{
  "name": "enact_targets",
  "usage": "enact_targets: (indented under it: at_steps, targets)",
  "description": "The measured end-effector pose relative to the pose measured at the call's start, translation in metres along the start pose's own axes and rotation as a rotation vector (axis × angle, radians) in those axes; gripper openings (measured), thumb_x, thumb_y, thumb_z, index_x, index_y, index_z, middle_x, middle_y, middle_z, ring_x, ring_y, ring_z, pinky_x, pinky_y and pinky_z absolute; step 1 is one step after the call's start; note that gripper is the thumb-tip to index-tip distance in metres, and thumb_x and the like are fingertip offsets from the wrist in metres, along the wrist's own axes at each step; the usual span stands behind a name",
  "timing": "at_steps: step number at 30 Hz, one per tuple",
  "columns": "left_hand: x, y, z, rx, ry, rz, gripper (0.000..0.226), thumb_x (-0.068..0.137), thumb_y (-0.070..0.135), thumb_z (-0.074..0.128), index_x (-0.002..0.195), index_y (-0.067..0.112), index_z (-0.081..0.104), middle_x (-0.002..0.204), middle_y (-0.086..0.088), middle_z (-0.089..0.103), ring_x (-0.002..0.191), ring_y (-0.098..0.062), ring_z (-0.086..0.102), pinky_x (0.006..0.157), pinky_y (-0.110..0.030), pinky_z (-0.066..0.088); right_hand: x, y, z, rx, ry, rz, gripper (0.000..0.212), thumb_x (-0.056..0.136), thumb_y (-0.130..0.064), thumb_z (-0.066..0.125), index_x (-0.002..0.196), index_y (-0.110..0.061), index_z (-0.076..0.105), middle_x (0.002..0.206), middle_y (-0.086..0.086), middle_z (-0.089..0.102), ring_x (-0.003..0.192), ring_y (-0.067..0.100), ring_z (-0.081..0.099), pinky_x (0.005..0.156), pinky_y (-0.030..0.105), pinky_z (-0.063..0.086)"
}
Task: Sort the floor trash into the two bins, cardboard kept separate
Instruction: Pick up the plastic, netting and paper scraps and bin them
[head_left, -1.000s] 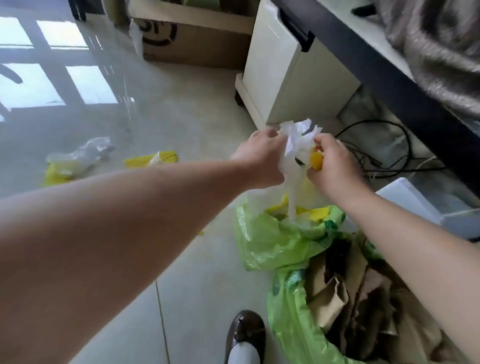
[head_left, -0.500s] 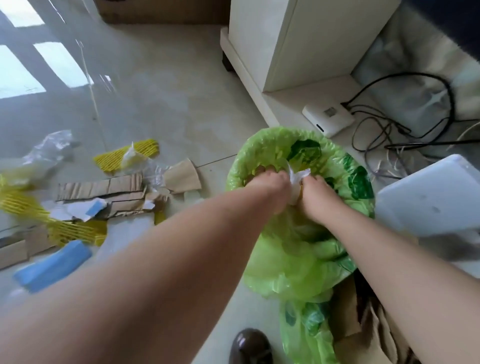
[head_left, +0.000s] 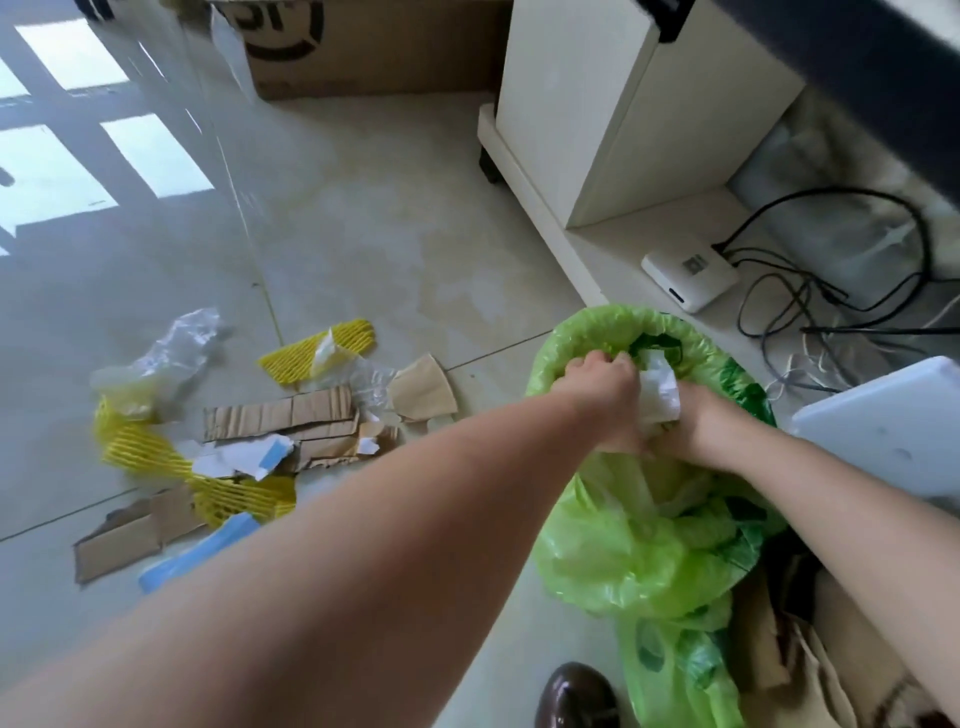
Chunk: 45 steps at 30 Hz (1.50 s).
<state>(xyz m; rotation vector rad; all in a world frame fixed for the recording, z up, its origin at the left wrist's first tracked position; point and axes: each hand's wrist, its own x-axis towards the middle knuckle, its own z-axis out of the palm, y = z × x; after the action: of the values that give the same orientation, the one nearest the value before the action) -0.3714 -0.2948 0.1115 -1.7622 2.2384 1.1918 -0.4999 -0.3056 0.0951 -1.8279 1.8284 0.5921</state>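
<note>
Both hands reach into the mouth of a bin lined with a green plastic bag (head_left: 597, 338). My left hand (head_left: 605, 387) and my right hand (head_left: 698, 421) together hold a crumpled white wad of plastic and paper (head_left: 658, 395) just inside the rim. A second green-lined bin (head_left: 670, 670) at the lower right holds brown cardboard pieces (head_left: 826, 670). On the floor to the left lie strips of corrugated cardboard (head_left: 291, 415), yellow foam netting (head_left: 317, 351), a clear plastic bag (head_left: 176, 345) and blue-white scraps (head_left: 260, 457).
A cream cabinet (head_left: 613, 104) on a low plinth stands behind the bin. A white box (head_left: 688, 273) with black cables lies to the right. A large cardboard box (head_left: 374, 47) sits at the back, a white lid (head_left: 883, 431) at the right, a dark shoe (head_left: 576, 696) below.
Both hands have lowered the white wad from above the bin down into its mouth. The view has tilted down, bringing the floor trash on the left into sight.
</note>
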Motion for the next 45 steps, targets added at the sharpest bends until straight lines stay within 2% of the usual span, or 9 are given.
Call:
enact_targets:
  at_steps: [5,9,12,15,17,23,33,41,45]
  targets:
    - [-0.041,-0.004,-0.03,-0.124,0.051,0.137,0.114,0.066,0.042,0.081,0.152,0.02,0.009,0.153,-0.011,0.021,0.141,-0.033,0.023,0.114,-0.044,0.028,-0.052,-0.014,-0.034,-0.094,0.027,0.12,0.061,0.054,-0.055,0.073,0.102,-0.022,0.055,0.092,0.001,0.063,0.083,0.021,0.059,0.068,0.03,0.049]
    - [-0.086,-0.026,-0.065,-0.237,0.149,0.172,0.101,0.072,0.037,0.078,0.15,0.02,0.016,0.152,-0.011,0.025,0.138,-0.029,0.032,0.11,-0.037,0.033,-0.109,-0.042,-0.073,-0.34,0.012,0.254,0.046,0.076,-0.047,0.067,0.103,-0.012,0.055,0.108,0.009,0.058,0.085,0.021,0.053,0.064,0.026,0.043]
    - [-0.132,-0.066,-0.094,-0.314,0.227,0.142,0.089,0.075,0.034,0.076,0.147,0.02,0.026,0.15,-0.009,0.033,0.136,-0.024,0.036,0.107,-0.03,0.033,-0.143,-0.071,-0.094,-0.317,0.135,0.309,0.055,0.077,-0.048,0.067,0.108,-0.006,0.052,0.109,0.013,0.05,0.084,0.026,0.058,0.065,0.028,0.047]
    - [-0.18,-0.122,-0.118,-0.49,0.29,0.039,0.076,0.077,0.029,0.076,0.142,0.022,0.037,0.148,-0.005,0.038,0.13,-0.022,0.043,0.097,-0.026,0.041,-0.164,-0.12,-0.099,-0.262,0.218,0.23,0.068,0.082,-0.048,0.063,0.132,-0.005,0.046,0.128,0.017,0.05,0.099,0.032,0.059,0.069,0.031,0.048]
    - [-0.209,-0.165,-0.128,-0.558,0.324,-0.029,0.071,0.078,0.027,0.075,0.14,0.021,0.041,0.146,-0.007,0.04,0.124,-0.023,0.048,0.087,-0.025,0.044,-0.173,-0.162,-0.095,-0.207,0.246,0.167,0.075,0.085,-0.048,0.059,0.142,-0.005,0.036,0.141,0.018,0.044,0.121,0.033,0.05,0.089,0.035,0.047]
    - [-0.25,-0.283,-0.13,-0.608,0.428,-0.27,0.062,0.078,0.022,0.075,0.134,0.017,0.049,0.139,-0.01,0.049,0.119,-0.025,0.054,0.087,-0.028,0.046,-0.164,-0.256,-0.061,-0.165,0.207,-0.036,0.073,0.087,-0.05,0.056,0.145,-0.014,0.032,0.15,0.012,0.034,0.136,0.03,0.036,0.106,0.037,0.035]
    - [-0.18,-0.362,-0.071,-0.38,0.101,-0.44,0.059,0.082,0.027,0.07,0.135,0.016,0.047,0.136,-0.008,0.052,0.121,-0.025,0.052,0.096,-0.03,0.041,-0.048,-0.261,0.048,-0.102,-0.04,-0.051,0.068,0.087,-0.047,0.055,0.144,-0.016,0.035,0.147,0.014,0.037,0.129,0.031,0.043,0.099,0.037,0.04]
    - [-0.079,-0.38,-0.038,-0.008,0.035,-0.351,0.063,0.083,0.018,0.066,0.139,0.024,0.039,0.136,-0.008,0.047,0.114,-0.028,0.054,0.088,-0.034,0.047,0.07,-0.238,0.091,0.174,0.033,0.092,0.054,0.08,-0.042,0.059,0.125,-0.014,0.052,0.126,0.016,0.052,0.11,0.034,0.055,0.089,0.037,0.047]
    - [-0.047,-0.39,-0.026,0.12,0.011,-0.346,0.063,0.08,0.017,0.066,0.137,0.024,0.04,0.134,-0.009,0.044,0.115,-0.031,0.05,0.087,-0.039,0.051,0.112,-0.234,0.103,0.235,0.07,0.16,0.067,0.082,-0.043,0.064,0.136,-0.011,0.04,0.136,0.016,0.043,0.12,0.036,0.048,0.096,0.04,0.042]
